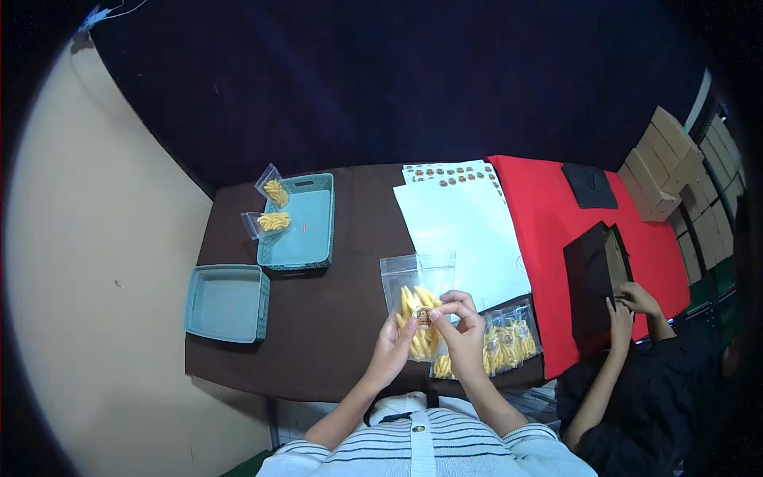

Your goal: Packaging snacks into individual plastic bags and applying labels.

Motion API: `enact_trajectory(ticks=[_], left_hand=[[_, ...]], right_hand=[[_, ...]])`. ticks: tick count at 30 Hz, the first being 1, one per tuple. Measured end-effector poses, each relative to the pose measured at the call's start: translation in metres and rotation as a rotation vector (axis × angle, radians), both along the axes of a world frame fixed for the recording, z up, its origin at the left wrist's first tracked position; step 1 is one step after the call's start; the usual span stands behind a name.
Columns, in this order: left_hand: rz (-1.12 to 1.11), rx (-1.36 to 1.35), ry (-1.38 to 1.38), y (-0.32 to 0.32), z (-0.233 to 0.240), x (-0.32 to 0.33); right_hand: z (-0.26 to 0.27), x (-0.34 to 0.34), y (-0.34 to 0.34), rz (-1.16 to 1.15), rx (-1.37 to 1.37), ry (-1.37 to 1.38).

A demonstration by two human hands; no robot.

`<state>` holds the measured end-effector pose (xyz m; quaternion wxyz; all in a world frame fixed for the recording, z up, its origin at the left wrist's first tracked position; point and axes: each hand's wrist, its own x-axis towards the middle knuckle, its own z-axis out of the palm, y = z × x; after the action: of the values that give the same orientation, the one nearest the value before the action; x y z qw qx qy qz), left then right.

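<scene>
A clear plastic zip bag (pixel 418 268) of yellow stick-shaped snacks is held up in front of me over the brown-covered table. My left hand (pixel 393 346) grips its lower left side, the thumb at the edge of a round printed sticker (pixel 422 316). The fingers of my right hand (pixel 464 328) pinch the sticker's right edge against the bag; whether it is fully stuck down I cannot tell. Beneath and beside my right hand lie several filled snack bags (pixel 511 340) in a row, some bearing round stickers. Behind the held bag lies a large white sheet (pixel 462 220).
Sticker sheets (pixel 450 173) lie at the back. Two blue trays (pixel 326 238) (pixel 226 338) stand left; two filled bags (pixel 274 221) (pixel 276 192) rest on one's edge. At right, a co-worker's hands (pixel 626 307) touch a black paper bag (pixel 587 280) on red cloth, near cardboard boxes (pixel 656 173).
</scene>
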<state>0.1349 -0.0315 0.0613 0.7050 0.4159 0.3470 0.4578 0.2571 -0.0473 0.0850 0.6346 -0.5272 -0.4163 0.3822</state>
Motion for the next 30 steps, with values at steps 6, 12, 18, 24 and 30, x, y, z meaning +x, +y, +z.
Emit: enact_trajectory(ticks=[6, 12, 18, 24, 30], left_hand=[[0.0, 0.007, 0.045, -0.002, -0.001, 0.0], [0.026, -0.016, 0.019, -0.002, -0.01, 0.002], [0.057, -0.099, 0.022, -0.003, -0.019, -0.001], [0.104, -0.066, -0.01, -0.001, -0.017, 0.006], [0.204, 0.134, 0.226, 0.0, -0.017, 0.014]], right_hand=[[-0.003, -0.001, 0.0, -0.024, 0.006, -0.028], [-0.005, -0.007, -0.001, -0.126, 0.065, -0.273], [-0.008, 0.015, 0.006, -0.09, 0.042, -0.097], [-0.03, 0.016, 0.009, 0.076, -0.063, -0.036], [-0.028, -0.007, 0.007, -0.104, 0.035, -0.379]])
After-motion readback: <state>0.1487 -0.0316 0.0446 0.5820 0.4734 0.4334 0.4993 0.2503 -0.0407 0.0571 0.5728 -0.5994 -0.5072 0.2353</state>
